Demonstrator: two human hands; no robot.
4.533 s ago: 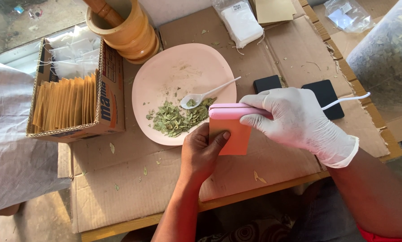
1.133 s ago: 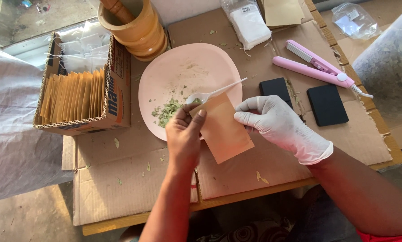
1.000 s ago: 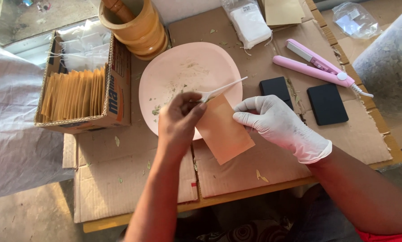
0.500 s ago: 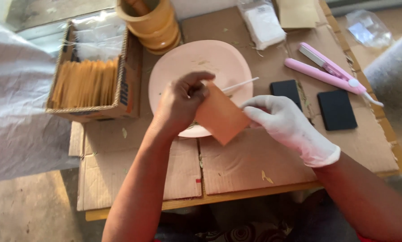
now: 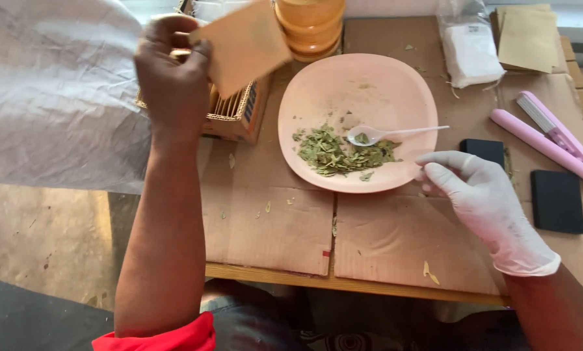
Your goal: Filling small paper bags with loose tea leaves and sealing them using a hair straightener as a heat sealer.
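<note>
Flattened cardboard (image 5: 265,227) covers the table in front of me. On it sits a pink plate (image 5: 363,84) with a heap of dried green leaves (image 5: 333,153) and a white plastic spoon (image 5: 395,133) resting beside them. A cardboard box (image 5: 236,117) stands left of the plate. My left hand (image 5: 174,84) is raised over that box, fingers pinched closed on a tan paper pouch (image 5: 242,42). My gloved right hand (image 5: 483,201) rests at the plate's near rim, fingers loosely curled, gripping nothing.
</note>
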